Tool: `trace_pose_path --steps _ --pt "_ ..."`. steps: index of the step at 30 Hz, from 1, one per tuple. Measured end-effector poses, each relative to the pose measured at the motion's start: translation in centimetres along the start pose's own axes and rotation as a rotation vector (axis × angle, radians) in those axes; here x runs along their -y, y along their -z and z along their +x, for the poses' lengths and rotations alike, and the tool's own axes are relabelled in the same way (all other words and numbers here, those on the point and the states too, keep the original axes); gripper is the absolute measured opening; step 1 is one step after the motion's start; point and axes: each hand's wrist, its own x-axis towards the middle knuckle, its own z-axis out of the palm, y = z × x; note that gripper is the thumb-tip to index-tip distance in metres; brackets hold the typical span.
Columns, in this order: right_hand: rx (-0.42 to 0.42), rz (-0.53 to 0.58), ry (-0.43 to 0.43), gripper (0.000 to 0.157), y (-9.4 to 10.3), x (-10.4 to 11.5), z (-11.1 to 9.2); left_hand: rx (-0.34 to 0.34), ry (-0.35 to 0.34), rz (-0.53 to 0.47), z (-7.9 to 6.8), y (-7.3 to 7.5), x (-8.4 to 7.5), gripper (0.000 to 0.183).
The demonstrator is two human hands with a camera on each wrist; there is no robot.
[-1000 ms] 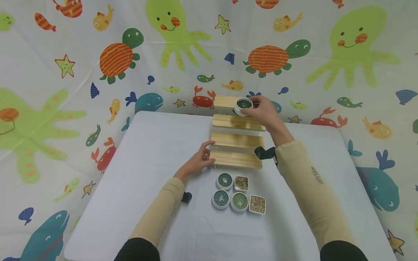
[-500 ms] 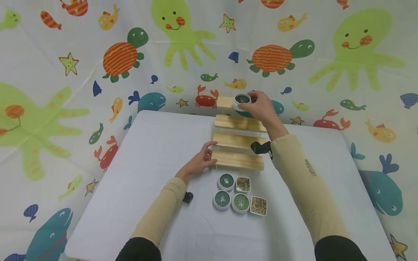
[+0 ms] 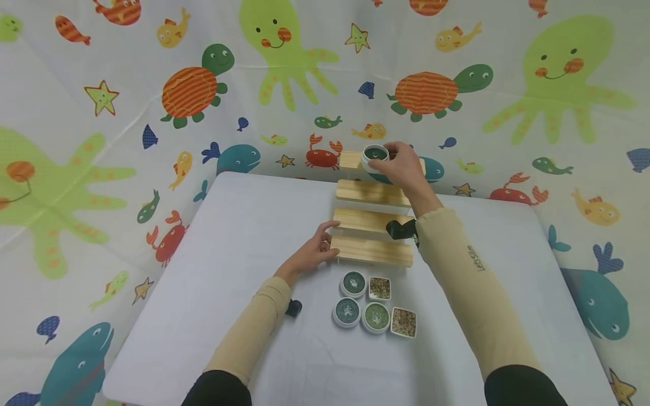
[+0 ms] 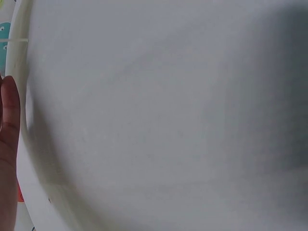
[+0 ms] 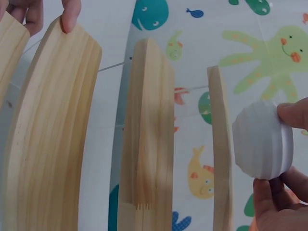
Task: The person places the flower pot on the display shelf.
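Observation:
In the head view my right hand (image 3: 404, 168) grips a small round white pot (image 3: 374, 162) with a dark green top, at the highest board (image 3: 350, 160) of a four-step wooden stand. The right wrist view shows the pot's ribbed white side (image 5: 262, 142) between thumb and fingers, close beside the top board's edge (image 5: 221, 144). My left hand (image 3: 308, 252) holds the stand's left end, index finger at the second-lowest board (image 3: 368, 220) and thumb at the lowest board (image 3: 376, 251). Only an edge of the left hand (image 4: 9, 125) shows in the left wrist view.
In front of the stand are three round white pots with green tops, one of them a lighter green pot (image 3: 376, 317). Beside them sit two square white pots with speckled tan tops, including the larger square pot (image 3: 404, 322). A printed sea-animal cloth (image 3: 299, 135) hangs behind the white table (image 3: 228, 338).
My right hand has moved slightly left and up with the pot, along the top board. The left hand keeps its hold on the stand. The head view has shifted a little.

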Motion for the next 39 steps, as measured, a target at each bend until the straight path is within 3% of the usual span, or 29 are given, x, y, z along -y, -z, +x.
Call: trace_pose_path --steps 24,39 --pt "-0.029 0.028 0.034 0.065 -0.7 -0.4 0.4 -0.001 -0.033 -0.022 0.2 -0.3 0.3 0.070" --pt "0.025 0.022 0.096 0.074 1.1 -1.2 -0.5 -0.016 -0.015 -0.008 0.4 -0.4 -0.4 0.068"
